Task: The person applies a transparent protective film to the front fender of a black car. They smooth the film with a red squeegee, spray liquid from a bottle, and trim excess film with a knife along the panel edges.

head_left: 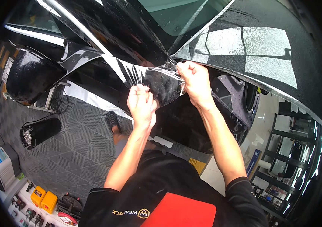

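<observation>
A thin see-through film (164,89) stretches between my two hands over the black car panel below the windshield pillar. My left hand (142,104) pinches its lower left edge, and folds fan out above the fingertips. Farther right, my right hand (195,81) grips another edge near the rear corner of the hood (266,51). Strips of the film run up along the glossy pillar (125,30). Water drops dot the hood and the pillar.
The black side mirror (34,75) juts out at the left. On the grey tiled floor (79,145) lies a black cylinder (41,132) near a cable. Yellow canisters (43,198) stand lower left. A dark rack (289,143) fills the right side.
</observation>
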Demonstrator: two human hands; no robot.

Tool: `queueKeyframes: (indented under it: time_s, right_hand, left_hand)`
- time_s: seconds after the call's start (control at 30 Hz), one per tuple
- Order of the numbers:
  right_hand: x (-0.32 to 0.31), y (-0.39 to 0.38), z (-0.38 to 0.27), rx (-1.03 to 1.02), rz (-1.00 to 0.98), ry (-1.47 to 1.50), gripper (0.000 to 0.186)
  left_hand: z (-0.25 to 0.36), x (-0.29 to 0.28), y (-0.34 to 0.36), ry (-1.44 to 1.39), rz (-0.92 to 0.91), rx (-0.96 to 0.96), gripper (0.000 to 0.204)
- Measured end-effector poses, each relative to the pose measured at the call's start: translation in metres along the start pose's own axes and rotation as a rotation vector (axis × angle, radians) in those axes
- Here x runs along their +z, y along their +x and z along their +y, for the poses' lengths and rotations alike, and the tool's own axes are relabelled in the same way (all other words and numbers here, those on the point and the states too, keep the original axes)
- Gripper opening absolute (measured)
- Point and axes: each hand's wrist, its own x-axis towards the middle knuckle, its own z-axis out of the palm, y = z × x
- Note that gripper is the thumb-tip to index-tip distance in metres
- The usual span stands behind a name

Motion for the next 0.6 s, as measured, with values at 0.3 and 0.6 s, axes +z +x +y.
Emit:
queueKeyframes:
  time_s: [0.3,0.6]
  right_hand:
    - [-0.008,-0.025,-0.021,-0.058,-0.010,-0.133,0.027]
    - [-0.006,-0.001,0.009,-0.273,0.221,-0.355,0.027]
  left_hand:
    - [-0.009,0.006,-0.019,-0.034,0.005,0.097,0.022]
    - [-0.025,-0.002,0.005,0.276,0.106,0.208,0.023]
